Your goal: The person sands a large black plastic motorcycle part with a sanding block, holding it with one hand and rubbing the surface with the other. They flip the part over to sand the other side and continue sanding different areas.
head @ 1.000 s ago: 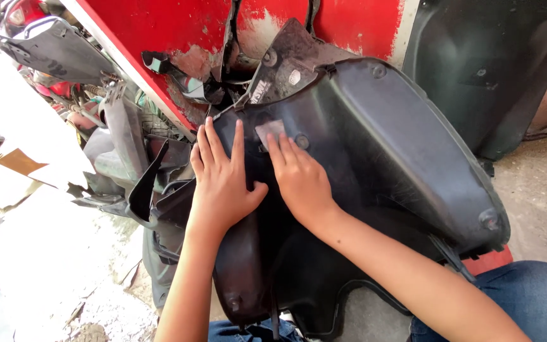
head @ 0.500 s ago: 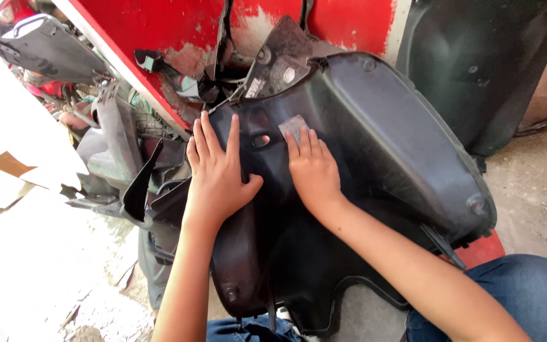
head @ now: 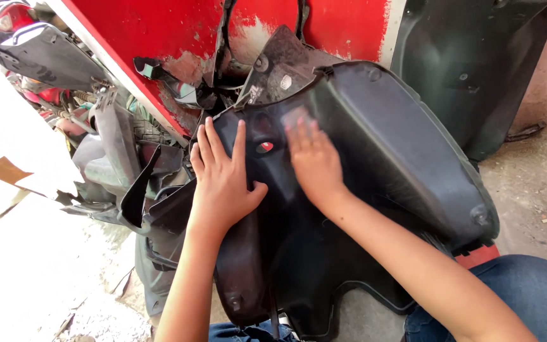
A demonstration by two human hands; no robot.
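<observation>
Both hands, left (head: 223, 180) and right (head: 314, 163), flat on black scooter panel (head: 387, 152)

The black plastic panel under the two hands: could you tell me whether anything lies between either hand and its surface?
The left hand lies flat on the black plastic panel with nothing between. Under the fingertips of the right hand sits a small pale patch, blurred, so those fingers press on that rather than on bare plastic.

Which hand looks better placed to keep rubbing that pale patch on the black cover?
The right hand. Its fingers lie on the pale patch on the black cover. The left hand lies flat beside the small red-lit hole, apart from the patch.
</observation>
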